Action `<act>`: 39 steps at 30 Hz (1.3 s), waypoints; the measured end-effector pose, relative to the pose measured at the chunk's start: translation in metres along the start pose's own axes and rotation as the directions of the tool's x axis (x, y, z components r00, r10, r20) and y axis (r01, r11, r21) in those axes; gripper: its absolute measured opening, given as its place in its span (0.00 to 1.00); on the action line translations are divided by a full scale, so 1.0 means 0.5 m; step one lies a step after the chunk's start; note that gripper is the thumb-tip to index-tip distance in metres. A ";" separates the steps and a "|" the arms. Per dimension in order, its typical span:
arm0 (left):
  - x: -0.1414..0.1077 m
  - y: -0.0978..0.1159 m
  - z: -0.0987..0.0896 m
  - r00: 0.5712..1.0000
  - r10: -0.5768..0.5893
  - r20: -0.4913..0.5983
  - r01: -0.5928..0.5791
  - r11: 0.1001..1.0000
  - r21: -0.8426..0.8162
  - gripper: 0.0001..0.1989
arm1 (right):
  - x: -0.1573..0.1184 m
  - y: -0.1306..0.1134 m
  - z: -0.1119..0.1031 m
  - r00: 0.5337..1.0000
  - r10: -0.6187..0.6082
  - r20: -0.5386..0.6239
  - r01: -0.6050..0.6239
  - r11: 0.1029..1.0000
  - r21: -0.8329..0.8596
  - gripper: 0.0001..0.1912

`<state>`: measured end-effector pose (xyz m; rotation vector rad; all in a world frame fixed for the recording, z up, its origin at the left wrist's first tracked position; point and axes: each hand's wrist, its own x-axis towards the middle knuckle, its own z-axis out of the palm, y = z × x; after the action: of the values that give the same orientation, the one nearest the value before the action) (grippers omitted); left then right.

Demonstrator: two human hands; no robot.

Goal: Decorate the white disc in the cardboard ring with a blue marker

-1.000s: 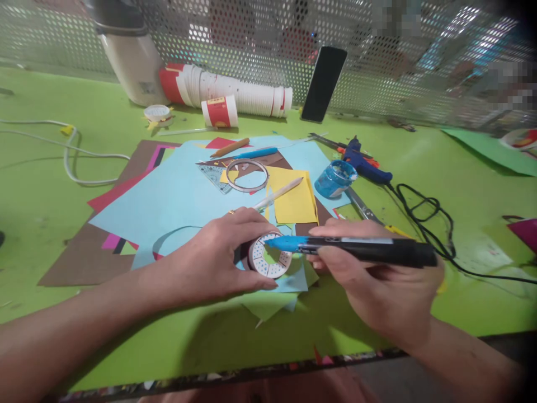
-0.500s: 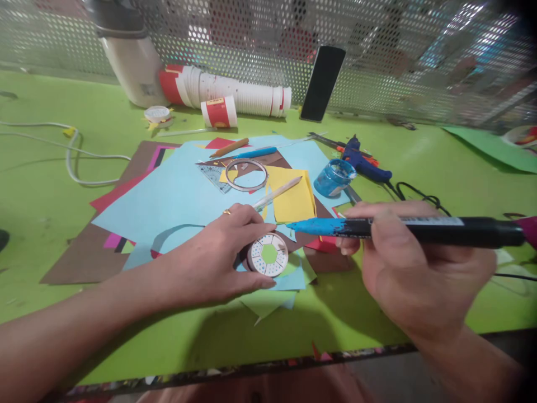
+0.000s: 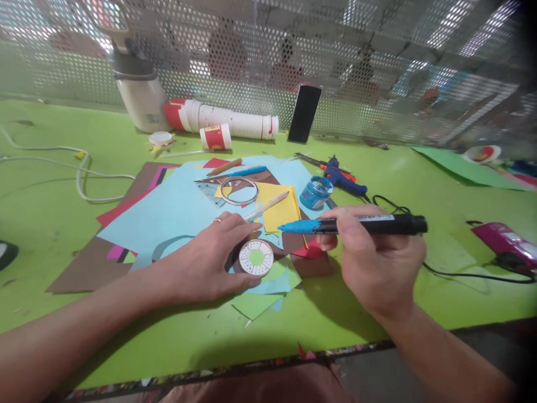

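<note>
My left hand curls round a round white piece, with thumb and fingers at its sides. Its top has a light green hexagon in the middle and dark lines parting white sections, most with blue dots. My right hand grips a black marker whose pointed end is coated in blue; the tip points left, above and right of the round piece. Below the left hand's work lie blue and green paper scraps. Just beyond the marker stands a small jar stained with blue paint.
Light blue paper and brown sheets spread over the green table. Farther back are a ring, a white pencil, a blue glue gun, stacked paper cups, a phone and a sprayer.
The view has tilted up and turned right, bringing a magenta object in at the right. My right hand with the marker is farther from the camera; my left hand stays round the white piece.
</note>
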<state>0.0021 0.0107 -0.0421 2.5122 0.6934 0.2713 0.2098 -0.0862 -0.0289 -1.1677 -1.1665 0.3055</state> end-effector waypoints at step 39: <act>0.001 -0.002 0.033 0.990 0.037 -0.133 -0.036 0.999 0.008 0.15 | -0.023 0.027 0.045 0.924 0.167 0.344 -0.170 0.985 -0.021 0.04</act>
<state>0.0075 0.0046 -0.0566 2.5312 0.7010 0.4545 0.1908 -0.0761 -0.0479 -1.2404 -1.3674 0.6687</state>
